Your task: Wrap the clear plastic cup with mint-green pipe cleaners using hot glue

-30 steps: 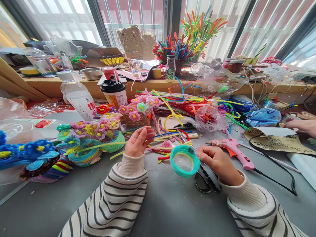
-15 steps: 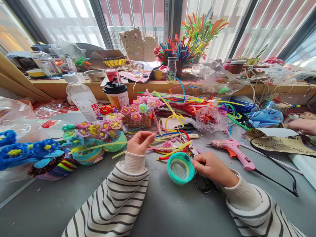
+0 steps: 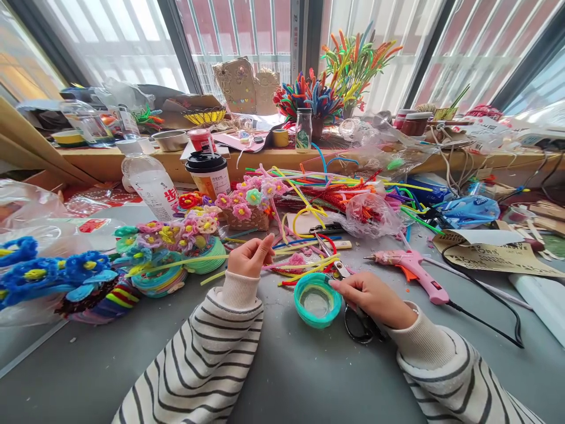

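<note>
My left hand (image 3: 251, 256) is raised over the table with thumb and fingertips pinched; what lies between them is too small to make out. A pale yellow-green pipe cleaner (image 3: 176, 265) runs up to its left side. A round teal bowl (image 3: 318, 301), with a light clear-looking middle, stands in front of me. My right hand (image 3: 375, 297) has closed fingers at its right rim, beside a small dark patch. Under that hand are scissors (image 3: 341, 268), with their blades pointing away and black handles partly covered.
A pink glue gun (image 3: 417, 272) with a black cord lies to the right. Pipe cleaners (image 3: 309, 203) are heaped behind the bowl. Flower-topped woven pots (image 3: 207, 253), a plastic bottle (image 3: 150, 182) and a lidded cup (image 3: 209, 174) stand at left. A cluttered ledge (image 3: 260, 158) runs behind.
My right hand has shifted slightly left, further onto the bowl's rim. Another person's hand at the far right has left the view. The whole view has shifted a little.
</note>
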A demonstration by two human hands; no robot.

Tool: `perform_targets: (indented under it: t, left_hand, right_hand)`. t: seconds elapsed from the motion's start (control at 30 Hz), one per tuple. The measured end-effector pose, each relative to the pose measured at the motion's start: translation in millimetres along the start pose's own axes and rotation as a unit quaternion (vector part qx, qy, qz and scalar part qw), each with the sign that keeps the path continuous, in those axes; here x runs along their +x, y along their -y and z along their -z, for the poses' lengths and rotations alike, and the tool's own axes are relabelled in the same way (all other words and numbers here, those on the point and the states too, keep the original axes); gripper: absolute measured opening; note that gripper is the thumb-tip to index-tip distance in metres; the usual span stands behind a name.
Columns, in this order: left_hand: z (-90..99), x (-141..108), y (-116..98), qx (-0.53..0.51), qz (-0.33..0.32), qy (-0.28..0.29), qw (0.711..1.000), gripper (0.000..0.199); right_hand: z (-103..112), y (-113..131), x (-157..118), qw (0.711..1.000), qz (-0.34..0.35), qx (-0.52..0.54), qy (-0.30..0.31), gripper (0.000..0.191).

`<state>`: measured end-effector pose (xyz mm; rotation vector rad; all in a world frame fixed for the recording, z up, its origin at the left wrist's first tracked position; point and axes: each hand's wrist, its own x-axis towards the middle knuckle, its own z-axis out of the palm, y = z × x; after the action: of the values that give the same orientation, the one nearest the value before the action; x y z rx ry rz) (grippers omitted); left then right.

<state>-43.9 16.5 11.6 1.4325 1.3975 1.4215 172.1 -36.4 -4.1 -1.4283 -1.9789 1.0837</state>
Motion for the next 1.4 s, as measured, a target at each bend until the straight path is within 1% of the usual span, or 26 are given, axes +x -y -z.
perform_targets:
  t: [0.07, 0.1, 0.2, 0.23, 0.27, 0.3, 0.33, 0.37, 0.43, 0.5, 0.57, 0.63, 0.7, 0.87, 1.07, 1.17, 1.3, 1.4]
  left_hand:
    - [0.1, 2.0, 1.4, 0.029, -0.018, 0.002, 0.999, 0.04]
    - [-0.1, 3.3, 2.4, 0.04, -0.025, 0.003, 0.999, 0.039]
    - [-0.8, 7.9, 5.3, 0.056, -0.043, 0.004, 0.997, 0.021]
    - [-0.7, 9.1, 5.7, 0.066, -0.05, 0.008, 0.997, 0.026]
    - [-0.3, 9.8, 5.5, 0.084, -0.058, 0.019, 0.995, 0.032]
    - [0.2, 9.8, 4.7, 0.112, -0.066, 0.038, 0.991, 0.032]
    - [0.7, 9.2, 3.1, 0.146, -0.077, 0.065, 0.984, 0.027]
    - [1.1, 8.0, 0.9, 0.184, -0.088, 0.098, 0.974, 0.026]
    - [0.1, 4.1, -4.9, 0.253, -0.119, 0.174, 0.944, 0.033]
    - [-3.6, 0.0, -10.7, 0.31, -0.151, 0.255, 0.903, 0.033]
    - [-9.6, -2.9, -15.1, 0.371, -0.163, 0.323, 0.855, 0.028]
    - [-16.0, -4.1, -17.4, 0.43, -0.152, 0.36, 0.814, 0.022]
    - [-21.3, -4.0, -18.2, 0.456, -0.142, 0.373, 0.795, 0.015]
    - [-24.2, -4.5, -20.2, 0.471, -0.135, 0.371, 0.789, 0.012]
    - [-11.6, -11.6, -24.3, 0.488, -0.112, 0.372, 0.782, 0.014]
    - [-6.1, -12.2, -24.1, 0.469, -0.106, 0.363, 0.798, 0.014]
    - [-4.7, -6.8, -22.1, 0.457, -0.083, 0.324, 0.824, 0.013]
    - [-3.3, -1.3, -20.2, 0.455, -0.073, 0.298, 0.836, 0.024]
  right_hand:
    - [0.2, -0.5, 1.0, 0.999, -0.002, -0.005, -0.038, 0.052]
    - [0.5, -0.8, 1.4, 0.998, -0.004, -0.008, -0.059, 0.051]
    - [1.8, -1.7, 2.2, 0.992, -0.013, -0.017, -0.121, 0.048]
    - [2.2, -1.9, 2.4, 0.99, -0.016, -0.02, -0.138, 0.048]
    - [2.6, -2.1, 2.7, 0.988, -0.018, -0.022, -0.151, 0.047]
    - [2.9, -2.4, 2.9, 0.986, -0.019, -0.023, -0.162, 0.047]
    - [3.0, -2.6, 3.0, 0.985, -0.018, -0.025, -0.169, 0.047]
    - [2.9, -2.7, 3.2, 0.984, -0.016, -0.027, -0.174, 0.047]
    - [2.1, -2.9, 3.3, 0.984, -0.011, -0.032, -0.177, 0.047]
    - [0.9, -3.0, 3.3, 0.984, -0.005, -0.036, -0.174, 0.046]
    - [-0.3, -2.9, 3.2, 0.985, 0.001, -0.04, -0.169, 0.046]
    - [-1.1, -3.1, 3.2, 0.985, 0.006, -0.043, -0.165, 0.045]
    - [-1.4, -3.6, 3.3, 0.985, 0.008, -0.046, -0.163, 0.045]
    - [-2.0, -4.4, 3.4, 0.985, 0.011, -0.053, -0.164, 0.046]
    - [-2.5, -3.6, 3.0, 0.985, 0.01, -0.056, -0.16, 0.045]
    - [-2.4, -3.3, 2.7, 0.984, 0.009, -0.058, -0.167, 0.045]
    - [-2.4, -2.9, 2.3, 0.983, 0.009, -0.063, -0.175, 0.045]
    - [-2.3, -3.3, 2.6, 0.982, 0.008, -0.065, -0.177, 0.045]
